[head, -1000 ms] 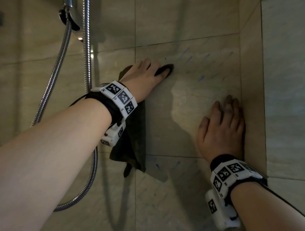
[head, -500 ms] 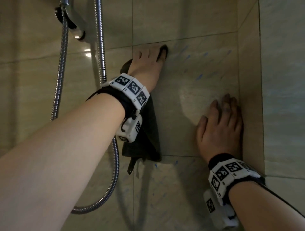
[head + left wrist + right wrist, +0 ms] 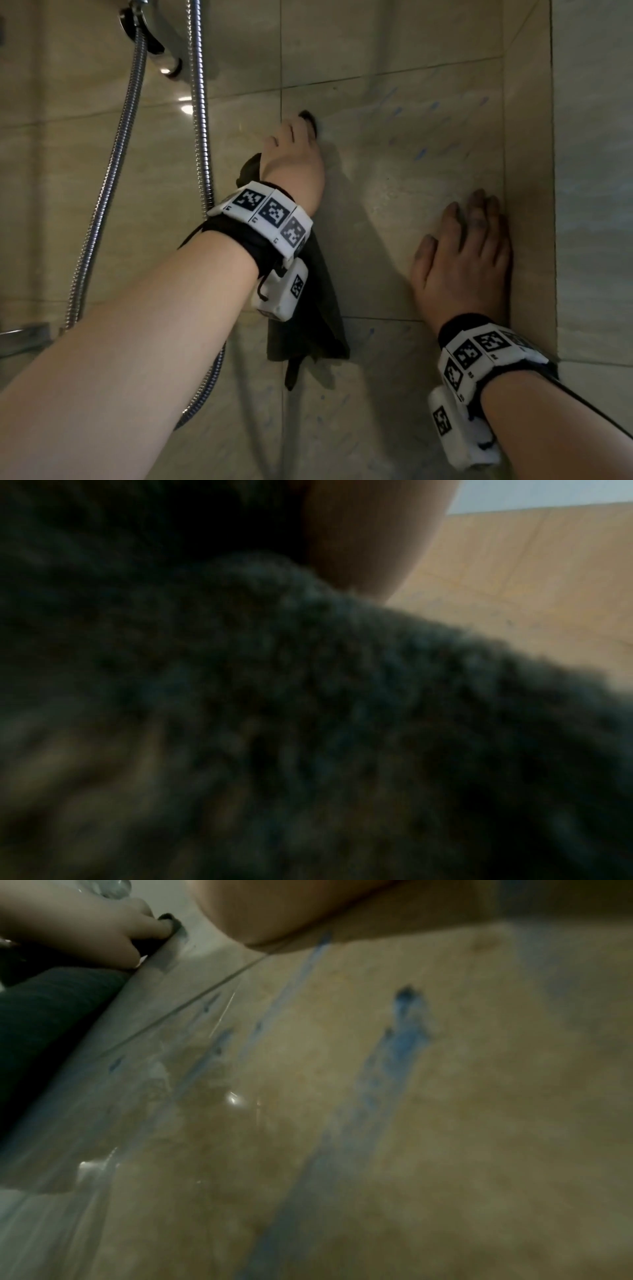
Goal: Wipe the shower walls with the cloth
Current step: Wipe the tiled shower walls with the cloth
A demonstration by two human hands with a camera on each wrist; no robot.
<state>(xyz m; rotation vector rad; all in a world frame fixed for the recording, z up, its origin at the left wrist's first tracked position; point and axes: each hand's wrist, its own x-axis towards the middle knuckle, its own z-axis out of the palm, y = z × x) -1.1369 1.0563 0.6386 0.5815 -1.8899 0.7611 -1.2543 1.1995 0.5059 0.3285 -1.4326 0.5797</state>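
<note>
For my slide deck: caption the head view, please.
Left hand presses a dark cloth against the tiled wall; right hand rests flat.

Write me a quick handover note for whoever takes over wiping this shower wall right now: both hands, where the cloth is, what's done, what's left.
Left hand: fingers flat, pressing the dark cloth against the tiled wall; the rest of the cloth hangs below the wrist.
Right hand: bare, flat on the wall beside the corner, holding nothing.
Shower hose: hangs left of the left arm.
Done: cannot tell how much is wiped.
Left: blue streaks show on the tile right of the cloth and above the right hand, also on the tile below. The side wall probably needs wiping too.
</note>
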